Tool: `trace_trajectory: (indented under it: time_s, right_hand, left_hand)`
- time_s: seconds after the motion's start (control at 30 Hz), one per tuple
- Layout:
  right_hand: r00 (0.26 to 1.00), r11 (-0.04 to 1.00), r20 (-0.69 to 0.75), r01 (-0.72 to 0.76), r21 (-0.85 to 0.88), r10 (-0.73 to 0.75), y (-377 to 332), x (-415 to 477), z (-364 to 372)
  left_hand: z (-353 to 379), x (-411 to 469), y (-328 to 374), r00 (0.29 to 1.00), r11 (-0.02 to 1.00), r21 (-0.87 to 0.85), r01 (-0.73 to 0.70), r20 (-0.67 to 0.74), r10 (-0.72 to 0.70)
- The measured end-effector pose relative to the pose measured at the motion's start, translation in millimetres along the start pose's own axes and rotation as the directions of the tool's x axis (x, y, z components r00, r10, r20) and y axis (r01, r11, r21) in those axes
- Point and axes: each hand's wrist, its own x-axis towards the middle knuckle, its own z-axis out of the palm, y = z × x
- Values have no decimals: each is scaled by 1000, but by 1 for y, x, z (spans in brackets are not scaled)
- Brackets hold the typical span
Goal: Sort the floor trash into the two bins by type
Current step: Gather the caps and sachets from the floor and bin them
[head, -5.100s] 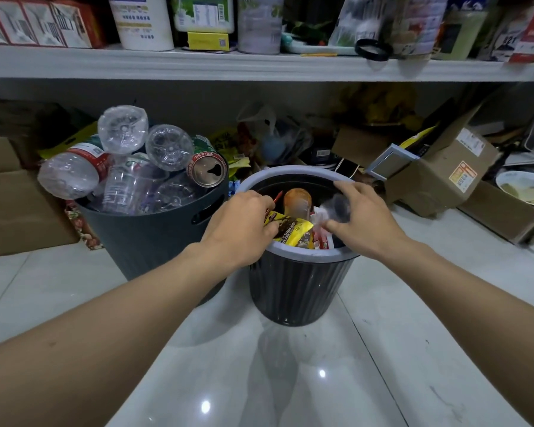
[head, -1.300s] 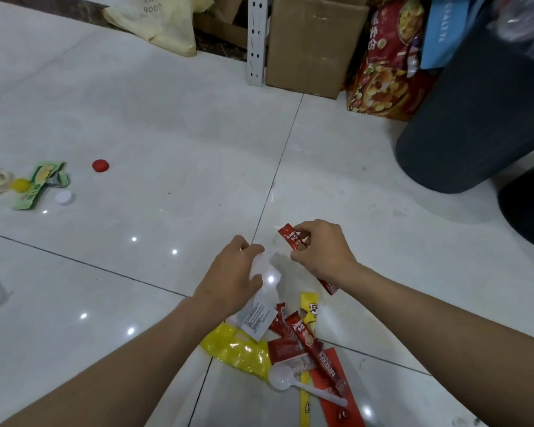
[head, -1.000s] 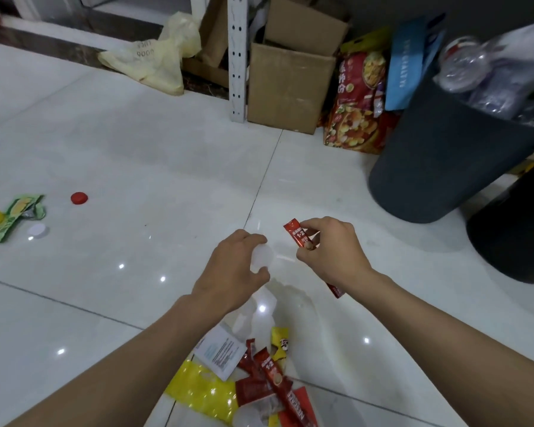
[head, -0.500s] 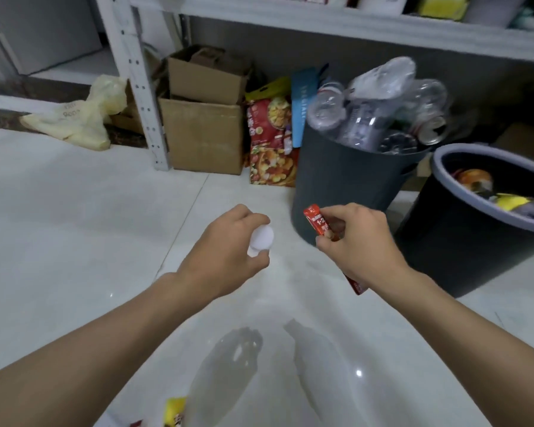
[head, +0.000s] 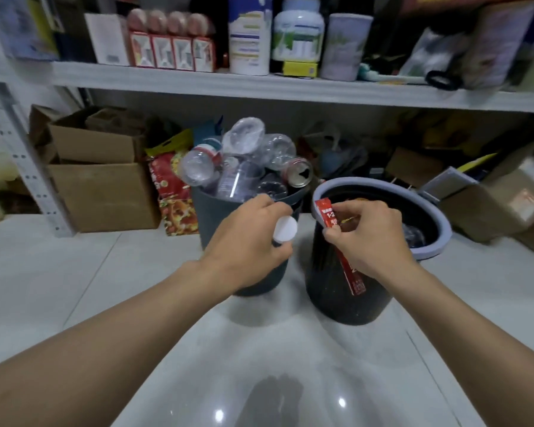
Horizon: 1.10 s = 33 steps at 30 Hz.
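Trash in hand, two items. Red stick sachet: long and narrow with white print, pinched near its upper end between the thumb and curled fingertips of the right hand. Its top shows against the near rim of the right bin, and its lower end hangs slanted below the hand, in front of that bin's dark wall. White round cap: held between the thumb and bent fingers of the left hand, in front of the left bin, near its rim.

Left bin: dark grey, heaped above the rim with clear plastic bottles and one opened drink can. Right bin: dark ribbed wall, pale grey rim, just beside the left one; its contents are mostly hidden behind the right hand.

Surroundings: glossy white tile floor; cardboard boxes and a red snack bag to the left of the bins; a white shelf above, stocked with tubs and cartons.
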Motion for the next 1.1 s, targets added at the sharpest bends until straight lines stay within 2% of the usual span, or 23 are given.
trace_trajectory:
  time_s: [0.27, 0.57, 0.63, 0.83, 1.1]
  right_hand:
    - [990, 994, -88, -106, 28, 108, 58, 25, -34]
    - [978, 987, -137, -148, 69, 156, 98, 44, -52]
    - [977, 985, -136, -157, 73, 166, 105, 47, -52]
    - [975, 982, -129, -175, 72, 183, 122, 53, -51]
    - [961, 979, -200, -175, 104, 193, 121, 81, -57]
  left_hand:
    - [46, 66, 41, 998, 997, -51, -64, 4, 65]
    - [94, 115, 69, 1000, 992, -125, -6, 28, 9]
    - [102, 121, 72, 999, 993, -122, 3, 32, 0]
    - [121, 122, 68, 984, 995, -87, 52, 172, -37]
    - [113, 122, 58, 984, 996, -48, 75, 166, -66]
